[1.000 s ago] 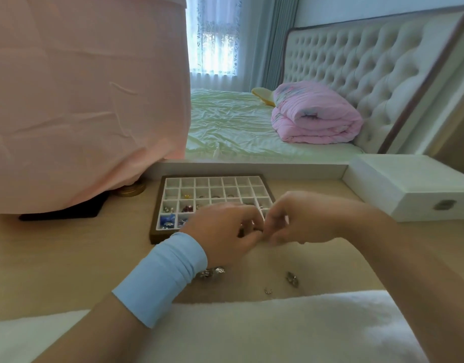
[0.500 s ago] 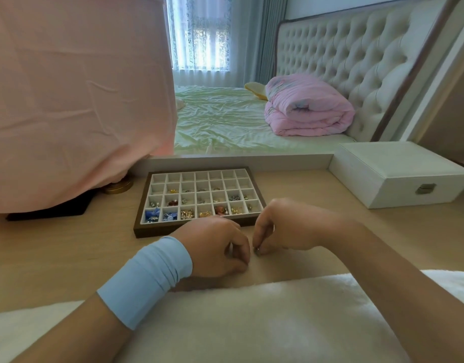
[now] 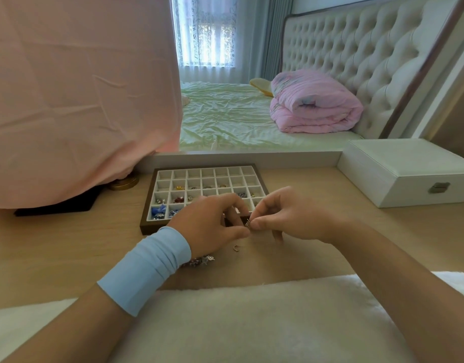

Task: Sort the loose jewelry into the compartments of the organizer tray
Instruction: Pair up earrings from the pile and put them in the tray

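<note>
Silver glinted between your fingertips at the desk (image 3: pixel 68 244). Your right hand (image 3: pixel 285 216) pinched a small silver piece (image 3: pixel 247 223) between thumb and forefinger, just over the near rim of the organizer tray (image 3: pixel 146 205). Your left hand (image 3: pixel 212 226), fingers curled inward, brought its thumb tip right up to the same piece. Whether it gripped the piece or only steadied it could not be told from the head view.

Both hands met on one tiny item, apparently because it needed turning or closing before you picked its slot. You held it low and close to the tray, so the drop into a compartment would likely be short.

The tray sat squarely ahead of you and within easy reach. Like seemed grouped with like, with blue pieces (image 3: pixel 157 211) in the near-left compartment and red pieces (image 3: pixel 179 199) one row back.

Unsorted stock waited close by. A loose ring (image 3: pixel 236 248) lay on the desk just on your side of the hands. A cluster of jewelry (image 3: pixel 199 262) showed partly from under your left wrist, beside the blue wristband (image 3: pixel 144 271). Both probably lay there as the pile you drew from.

A white box (image 3: pixel 409 174) stood closed to the right, well apart from the tray. A pink cloth (image 3: pixel 81 100) hung draped at left.
</note>
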Available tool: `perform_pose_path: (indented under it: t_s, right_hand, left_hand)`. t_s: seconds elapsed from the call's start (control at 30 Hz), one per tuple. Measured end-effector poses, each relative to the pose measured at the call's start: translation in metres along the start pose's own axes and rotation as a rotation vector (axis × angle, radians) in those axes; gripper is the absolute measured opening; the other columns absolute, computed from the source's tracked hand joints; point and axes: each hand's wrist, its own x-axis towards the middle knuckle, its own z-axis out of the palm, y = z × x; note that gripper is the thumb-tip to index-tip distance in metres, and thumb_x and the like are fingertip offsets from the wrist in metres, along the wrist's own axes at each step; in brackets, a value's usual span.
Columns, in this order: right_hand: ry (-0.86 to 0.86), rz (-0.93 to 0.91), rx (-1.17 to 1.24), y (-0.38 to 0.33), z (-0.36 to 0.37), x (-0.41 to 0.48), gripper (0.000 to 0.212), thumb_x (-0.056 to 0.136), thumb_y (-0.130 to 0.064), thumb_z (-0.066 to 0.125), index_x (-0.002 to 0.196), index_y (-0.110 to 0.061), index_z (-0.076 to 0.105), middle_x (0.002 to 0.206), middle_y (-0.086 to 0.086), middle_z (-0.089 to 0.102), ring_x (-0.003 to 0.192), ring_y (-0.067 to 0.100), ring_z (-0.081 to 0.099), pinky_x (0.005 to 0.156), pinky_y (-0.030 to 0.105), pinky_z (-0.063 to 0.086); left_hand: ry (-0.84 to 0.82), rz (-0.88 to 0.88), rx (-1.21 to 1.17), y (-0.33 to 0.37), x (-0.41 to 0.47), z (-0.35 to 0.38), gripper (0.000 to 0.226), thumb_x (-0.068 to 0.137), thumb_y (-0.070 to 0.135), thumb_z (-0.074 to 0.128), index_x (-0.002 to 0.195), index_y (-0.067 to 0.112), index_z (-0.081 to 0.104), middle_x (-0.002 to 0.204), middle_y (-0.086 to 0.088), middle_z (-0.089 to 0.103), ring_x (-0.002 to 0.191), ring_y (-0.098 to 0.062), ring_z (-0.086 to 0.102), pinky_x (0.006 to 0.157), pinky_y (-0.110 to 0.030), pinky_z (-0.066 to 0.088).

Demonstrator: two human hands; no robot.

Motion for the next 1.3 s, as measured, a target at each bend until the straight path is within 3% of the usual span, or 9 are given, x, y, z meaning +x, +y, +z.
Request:
perform_pose_path:
  t_s: [0.27,0.4,0.6,0.73,0.83,0.97,1.07,1.2,1.3]
  right_hand:
    - [0.017,0.082,0.224,0.001,0.006,0.0,0.011,0.08,-0.01,0.084,0.09,-0.013,0.079,0.071,0.007,0.069,0.051,0.015,0.054,0.042,0.019,0.035]
    - [-0.02,0.08,0.134,0.002,0.009,0.0,0.023,0.081,-0.005,0.083,0.101,-0.013,0.076,0.085,0.008,0.078,0.049,0.016,0.055,0.048,0.024,0.047]
    - [0.041,0.001,-0.061,0.003,0.015,0.002,0.006,0.085,-0.014,0.079,0.083,-0.019,0.079,0.067,-0.005,0.071,0.047,0.007,0.058,0.049,0.024,0.048]
    - [0.141,-0.119,-0.126,0.0,0.012,0.004,0.008,0.084,-0.017,0.08,0.079,-0.024,0.08,0.075,-0.013,0.073,0.062,-0.003,0.062,0.062,0.013,0.046]
    - [0.257,-0.153,-0.144,-0.005,0.003,0.009,0.008,0.083,-0.02,0.08,0.077,-0.026,0.08,0.073,-0.012,0.073,0.054,-0.002,0.057,0.057,0.014,0.044]
    - [0.28,-0.125,-0.111,-0.013,-0.007,0.027,0.005,0.085,-0.019,0.08,0.08,-0.022,0.08,0.068,-0.008,0.073,0.05,-0.002,0.059,0.051,0.016,0.047]
    - [0.322,-0.115,-0.25,-0.013,-0.012,0.054,0.005,0.087,-0.023,0.078,0.084,-0.026,0.08,0.073,-0.015,0.073,0.068,-0.004,0.066,0.064,0.011,0.047]
    - [0.286,-0.046,-0.473,-0.012,-0.016,0.096,0.008,0.093,-0.026,0.071,0.091,-0.029,0.078,0.086,-0.019,0.07,0.086,0.005,0.066,0.083,0.032,0.055]
    - [0.235,0.018,-0.655,-0.012,-0.015,0.116,0.01,0.096,-0.029,0.066,0.095,-0.032,0.075,0.1,-0.015,0.071,0.095,0.011,0.065,0.083,0.033,0.053]
  left_hand:
    - [0.072,-0.091,-0.3,-0.011,0.004,-0.004,0.006,0.079,0.026,0.079,0.082,0.029,0.074,0.076,0.01,0.072,0.072,-0.003,0.065,0.074,-0.025,0.056]
    - [0.02,-0.083,-0.185,-0.01,0.002,-0.012,0.005,0.082,0.027,0.075,0.082,0.03,0.072,0.076,0.014,0.067,0.064,0.008,0.056,0.064,-0.011,0.044]
    - [-0.196,-0.038,0.221,-0.002,-0.002,-0.011,0.006,0.087,0.033,0.064,0.091,0.036,0.068,0.087,0.017,0.064,0.08,0.0,0.058,0.069,-0.017,0.049]
    - [-0.229,-0.024,0.253,-0.001,-0.002,-0.013,0.011,0.087,0.034,0.063,0.096,0.039,0.066,0.089,0.019,0.063,0.08,0.001,0.057,0.068,-0.017,0.046]
    - [-0.25,-0.007,0.257,-0.003,-0.002,-0.014,0.019,0.088,0.035,0.062,0.106,0.043,0.062,0.093,0.02,0.064,0.083,0.001,0.057,0.072,-0.018,0.047]
    - [-0.118,0.035,0.218,-0.007,0.001,-0.019,0.014,0.089,0.036,0.059,0.102,0.04,0.065,0.091,0.019,0.064,0.08,0.001,0.055,0.077,-0.023,0.051]
    - [0.034,0.065,0.204,-0.019,0.004,-0.024,0.01,0.09,0.037,0.058,0.096,0.037,0.067,0.094,0.019,0.06,0.088,-0.002,0.051,0.084,-0.028,0.048]
    - [0.166,0.024,0.326,-0.043,0.007,-0.026,0.018,0.092,0.044,0.056,0.107,0.037,0.064,0.116,0.014,0.058,0.11,-0.009,0.047,0.094,-0.03,0.043]
    - [0.132,-0.025,0.344,-0.054,0.006,-0.026,0.027,0.09,0.05,0.056,0.114,0.038,0.06,0.121,0.012,0.054,0.116,-0.011,0.043,0.101,-0.035,0.041]
